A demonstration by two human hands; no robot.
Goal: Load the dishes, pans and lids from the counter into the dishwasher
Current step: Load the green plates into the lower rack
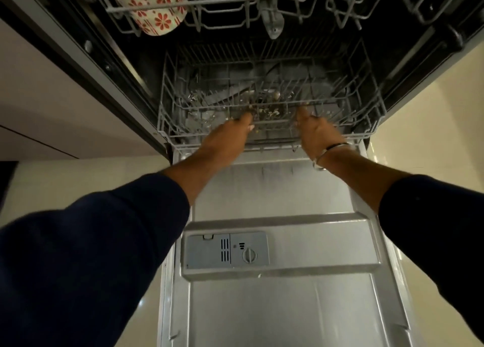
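The dishwasher stands open, its steel door (275,307) folded down flat toward me. The grey wire lower rack (183,134) sits inside the tub, holding no dishes that I can see. My left hand (227,134) and my right hand (317,134) both reach to the rack's front rail, fingers curled over the wire near its middle. Above, the upper rack (235,0) holds a white cup with red flowers (154,8) at its left. A grey spray arm (272,21) hangs under that rack.
The detergent dispenser (226,251) is set into the door's inner face. Pale cabinet fronts (52,97) flank the dishwasher on the left, a cream surface (445,110) on the right. Small debris lies on the tub floor behind the rack's front.
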